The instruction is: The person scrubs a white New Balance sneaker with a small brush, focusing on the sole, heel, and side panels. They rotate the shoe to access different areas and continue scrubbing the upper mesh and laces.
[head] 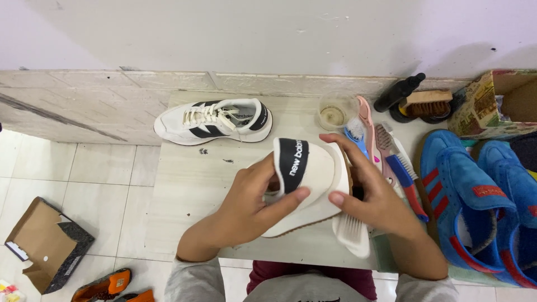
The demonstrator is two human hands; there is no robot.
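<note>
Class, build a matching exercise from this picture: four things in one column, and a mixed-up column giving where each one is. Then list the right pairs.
Things
1. white brush
2. blue shoes
3. open cardboard box
4. second white shoe

Places
A. on the floor tiles, far left
B. at the back of the table, lying on its sole
C. in the right hand, against the held shoe
D. at the right edge of the table

Pairs: 1-C, 2-D, 3-A, 4-B

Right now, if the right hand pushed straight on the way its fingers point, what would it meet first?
The right hand points up-left, its fingertips already on the held white sneaker; that shoe comes first.
</note>
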